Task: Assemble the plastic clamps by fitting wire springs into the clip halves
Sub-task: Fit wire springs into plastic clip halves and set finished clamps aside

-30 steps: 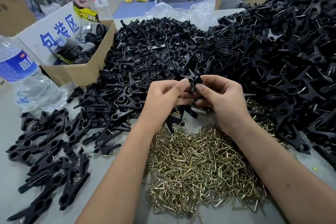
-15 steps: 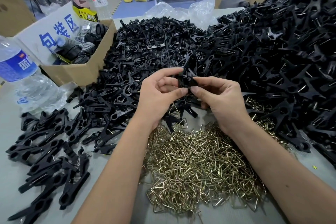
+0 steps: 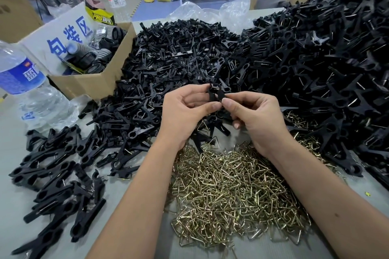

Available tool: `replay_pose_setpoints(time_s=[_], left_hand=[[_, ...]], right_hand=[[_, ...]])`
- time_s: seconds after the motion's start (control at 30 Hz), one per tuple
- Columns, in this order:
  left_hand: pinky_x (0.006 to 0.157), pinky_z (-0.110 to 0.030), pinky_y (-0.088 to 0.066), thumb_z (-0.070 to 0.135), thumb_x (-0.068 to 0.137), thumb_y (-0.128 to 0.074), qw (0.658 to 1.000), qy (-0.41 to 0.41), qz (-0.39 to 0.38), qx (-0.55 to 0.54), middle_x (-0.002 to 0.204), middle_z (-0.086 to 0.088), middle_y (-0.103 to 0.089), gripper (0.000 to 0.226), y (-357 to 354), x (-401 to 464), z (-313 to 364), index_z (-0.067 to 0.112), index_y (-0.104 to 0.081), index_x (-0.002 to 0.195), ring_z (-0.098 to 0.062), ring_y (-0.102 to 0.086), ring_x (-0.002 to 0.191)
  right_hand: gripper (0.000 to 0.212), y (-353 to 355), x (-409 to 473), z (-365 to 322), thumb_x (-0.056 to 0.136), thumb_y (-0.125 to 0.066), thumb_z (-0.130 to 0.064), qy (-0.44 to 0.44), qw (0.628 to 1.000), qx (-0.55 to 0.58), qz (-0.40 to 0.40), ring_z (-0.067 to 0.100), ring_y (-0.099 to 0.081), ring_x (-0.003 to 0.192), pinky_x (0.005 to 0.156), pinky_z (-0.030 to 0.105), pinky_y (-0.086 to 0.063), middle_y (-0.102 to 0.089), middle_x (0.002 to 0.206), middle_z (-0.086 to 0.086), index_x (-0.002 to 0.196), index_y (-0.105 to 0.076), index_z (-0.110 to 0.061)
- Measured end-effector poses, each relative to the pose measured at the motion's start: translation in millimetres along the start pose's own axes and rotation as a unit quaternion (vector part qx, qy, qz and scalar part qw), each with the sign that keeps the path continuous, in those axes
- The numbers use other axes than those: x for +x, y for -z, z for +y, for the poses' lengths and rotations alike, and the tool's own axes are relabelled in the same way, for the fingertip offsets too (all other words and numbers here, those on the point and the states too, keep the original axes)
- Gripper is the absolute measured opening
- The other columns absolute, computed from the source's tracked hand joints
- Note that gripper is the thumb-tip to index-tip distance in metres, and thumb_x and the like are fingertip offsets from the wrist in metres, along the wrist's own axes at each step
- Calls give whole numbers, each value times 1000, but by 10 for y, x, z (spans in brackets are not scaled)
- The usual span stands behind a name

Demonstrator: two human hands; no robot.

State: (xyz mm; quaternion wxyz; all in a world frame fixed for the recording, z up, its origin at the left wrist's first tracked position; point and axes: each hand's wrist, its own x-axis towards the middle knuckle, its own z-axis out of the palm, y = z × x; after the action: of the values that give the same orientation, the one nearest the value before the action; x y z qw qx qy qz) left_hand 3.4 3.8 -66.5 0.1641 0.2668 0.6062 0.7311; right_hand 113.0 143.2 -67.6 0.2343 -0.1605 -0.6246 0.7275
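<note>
Grey tabletop (image 3: 12, 174) keeps brass wire springs (image 3: 231, 191) nearest and loose clip halves (image 3: 179, 52) just beyond, apparently for quick reach, while left hand (image 3: 183, 111) and right hand (image 3: 254, 118) each pinch the black clip (image 3: 214, 92) raised between them, each grip closed on it

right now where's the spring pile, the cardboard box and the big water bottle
spring pile (image 3: 233, 193), head view, middle of the heap
cardboard box (image 3: 92, 84), head view, front wall
water bottle (image 3: 23, 73), head view, blue label

Two hands (image 3: 185, 109), two water bottles (image 3: 23, 82), one open cardboard box (image 3: 92, 84), and clip halves (image 3: 179, 52) and wire springs (image 3: 231, 193) too many to count.
</note>
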Motion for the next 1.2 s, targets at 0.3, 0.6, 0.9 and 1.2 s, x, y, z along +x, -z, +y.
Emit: replay_pose_setpoints(time_s=[0.3,0.6,0.9,1.2], left_hand=[[77,-27,-61,8,62,-89,1000,-4,-8,-16,94,-9,-81,47,0,-5,19,15,-75,107,-24,-79,91],[75,-21,-60,-1,87,-76,1000,14,-19,-17,99,-11,-80,24,59,11,17,9,-78,108,-18,-77,89],[73,-22,-60,9,78,-82,994,-5,-107,-28,100,-12,-79,31,286,14,103,12,-79,109,-19,-76,84],[88,-31,-59,3,80,-85,995,-86,42,13,101,-5,-78,24,428,71,69,12,-74,98,-19,-73,93]], right_hand=[[31,-5,8,20,71,-87,-29,4,1000,-13,-2,15,-55,46,47,21,-47,-71,66,4,95,-82,-10],[10,-2,-6,-24,84,-81,-10,-12,1000,0,-23,10,-51,43,43,18,-45,-69,62,-2,93,-79,-7],[18,43,-23,-138,84,-81,-27,-9,995,-58,-86,14,-51,49,43,21,-44,-67,67,9,93,-81,-10],[13,-15,-80,-158,84,-85,-34,170,784,-544,-248,2,-61,86,81,33,-58,-58,92,-19,94,-78,-30]])
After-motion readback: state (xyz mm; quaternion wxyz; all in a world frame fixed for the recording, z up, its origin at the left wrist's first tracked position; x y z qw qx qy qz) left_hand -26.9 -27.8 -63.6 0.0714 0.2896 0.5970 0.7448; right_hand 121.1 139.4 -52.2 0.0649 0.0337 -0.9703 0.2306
